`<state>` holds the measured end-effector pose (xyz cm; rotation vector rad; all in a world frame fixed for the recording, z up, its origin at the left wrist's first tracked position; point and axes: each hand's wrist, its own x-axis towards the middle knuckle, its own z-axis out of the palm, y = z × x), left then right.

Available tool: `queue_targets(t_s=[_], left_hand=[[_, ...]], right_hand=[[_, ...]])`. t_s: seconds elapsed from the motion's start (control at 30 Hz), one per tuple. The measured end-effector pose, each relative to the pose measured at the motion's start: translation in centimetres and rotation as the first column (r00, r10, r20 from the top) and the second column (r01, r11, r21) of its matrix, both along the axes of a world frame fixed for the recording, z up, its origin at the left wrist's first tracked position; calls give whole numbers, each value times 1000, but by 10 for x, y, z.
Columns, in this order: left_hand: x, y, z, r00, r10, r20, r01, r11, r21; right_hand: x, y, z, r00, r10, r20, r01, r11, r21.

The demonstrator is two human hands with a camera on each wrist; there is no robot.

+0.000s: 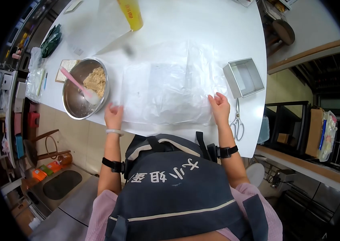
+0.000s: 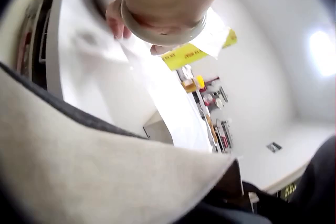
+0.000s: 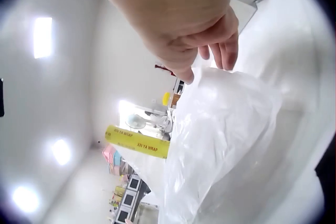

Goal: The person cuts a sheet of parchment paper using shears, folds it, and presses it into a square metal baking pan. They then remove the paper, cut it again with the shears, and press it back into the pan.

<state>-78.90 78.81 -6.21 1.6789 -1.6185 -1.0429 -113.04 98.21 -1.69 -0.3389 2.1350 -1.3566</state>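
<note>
A crinkled clear plastic sheet (image 1: 166,88) lies across the white table between both hands. At its lower left corner is my left hand (image 1: 114,117), with thumb and fingertips apart; the left wrist view shows this hand (image 2: 157,8) partly cut off by the frame. My right hand (image 1: 220,109) is at the sheet's right edge, fingers loosely bent and apart from the thumb. In the right wrist view, the plastic (image 3: 220,113) rises in folds just under the right hand (image 3: 199,40); the exact contact is hard to see.
Left of the sheet stands a steel bowl (image 1: 68,98) with dough (image 1: 96,80) and a pink-handled spatula (image 1: 71,78). A square metal tin (image 1: 231,78) and scissors (image 1: 237,122) are at the right. A yellow wrap roll (image 1: 132,14) lies at the far side.
</note>
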Motion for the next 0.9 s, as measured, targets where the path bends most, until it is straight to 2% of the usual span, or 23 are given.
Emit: queue_targets(t_s=[0.03, 0.07, 0.1, 0.13, 0.17, 0.2, 0.23, 0.27, 0.3, 0.33, 0.37, 0.43, 0.47, 0.53, 0.7, 0.77, 0.8, 0.87, 0.9], left_hand=[[-9, 5, 14, 1000, 2, 0, -2, 1000, 2], [-25, 11, 45, 969, -103, 224, 177, 924, -340], [-42, 16, 70, 882, -116, 457, 396, 708, -585], [-58, 18, 83, 817, -205, 538, 517, 674, -528], [-74, 19, 93, 738, -288, 610, 627, 627, -462], [-90, 19, 100, 654, -341, 675, 712, 580, -397], [-105, 19, 103, 562, -387, 731, 786, 526, -326], [-118, 17, 102, 565, -385, 730, 784, 526, -329], [-130, 15, 97, 485, -426, 764, 842, 465, -275], [-138, 11, 91, 400, -459, 793, 891, 399, -217], [-144, 8, 84, 402, -456, 794, 889, 400, -220], [-152, 4, 69, 293, -498, 816, 924, 366, -108], [-153, 3, 62, 294, -497, 816, 924, 366, -110], [-154, 1, 57, 202, -492, 847, 930, 368, -8], [-157, -1, 49, 162, -515, 842, 933, 358, 40], [-157, -1, 47, 135, -531, 837, 931, 356, 75], [-159, -2, 47, 91, -538, 838, 930, 348, 122], [-165, -3, 46, 46, -544, 838, 927, 337, 168], [-168, -3, 45, 31, -557, 830, 930, 321, 180]], right_hand=[[5, 0, 7, 961, 15, -275, -17, 1000, -5], [10, -1, 13, 848, 27, -529, -35, 999, -4], [13, -5, 15, 849, 30, -528, -36, 999, -1], [14, -11, 17, 695, 165, -700, -216, 976, 16], [18, -18, 20, 485, 265, -834, -382, 922, 71], [26, -26, 29, 483, 266, -835, -383, 921, 72], [38, -36, 40, 355, 405, -843, -460, 860, 219], [47, -44, 46, 214, 528, -822, -514, 776, 365], [51, -52, 43, 210, 525, -825, -515, 776, 364], [54, -60, 35, 140, 572, -808, -540, 728, 422], [54, -67, 28, 69, 615, -785, -560, 675, 480], [52, -77, 16, 51, 644, -764, -553, 655, 515], [50, -81, 11, 35, 672, -739, -545, 633, 550], [47, -85, 5, 39, 706, -707, -545, 608, 577], [44, -90, -5, 32, 783, -622, -558, 530, 639], [44, -92, -5, -19, 846, -533, -529, 444, 724], [45, -95, -3, -18, 847, -531, -529, 442, 724], [45, -103, 1, -24, 930, -366, -523, 301, 798], [45, -107, 1, -23, 930, -367, -522, 302, 798]])
